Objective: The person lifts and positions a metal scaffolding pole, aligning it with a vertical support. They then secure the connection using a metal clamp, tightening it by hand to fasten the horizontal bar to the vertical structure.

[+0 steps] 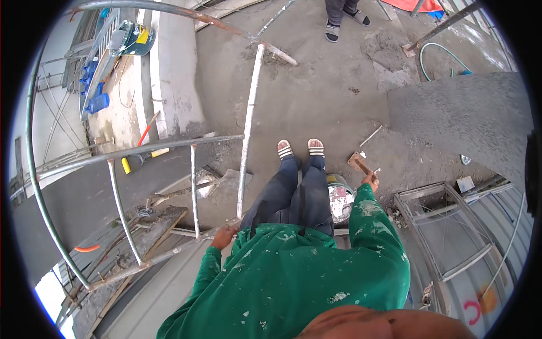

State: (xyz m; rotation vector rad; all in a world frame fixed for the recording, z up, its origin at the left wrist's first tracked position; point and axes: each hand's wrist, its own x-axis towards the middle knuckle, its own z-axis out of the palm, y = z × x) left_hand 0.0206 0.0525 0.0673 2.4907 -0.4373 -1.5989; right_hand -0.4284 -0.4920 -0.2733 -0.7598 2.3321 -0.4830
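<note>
My left hand (pixel 224 236) is closed on the lower pipe (pixel 169 252) of a rusty, white-spattered scaffold frame at my left side. In my right hand (pixel 371 181) is a hand tool with a flat, brownish rectangular head (pixel 358 161). I cannot make out its exact kind. This tool is held out beside a dark bucket (pixel 333 179), which stands by my right leg. Whitish, lumpy material and a reddish patch show inside the bucket. White splashes mark my green sleeves.
Scaffold pipes (pixel 251 124) rise at my left. Another person's feet (pixel 332 32) stand on the concrete ahead. At right are a grey slab (pixel 463 107) and an old window frame (pixel 443 231). A shovel (pixel 135 163) and blue water jugs (pixel 97 103) lie left.
</note>
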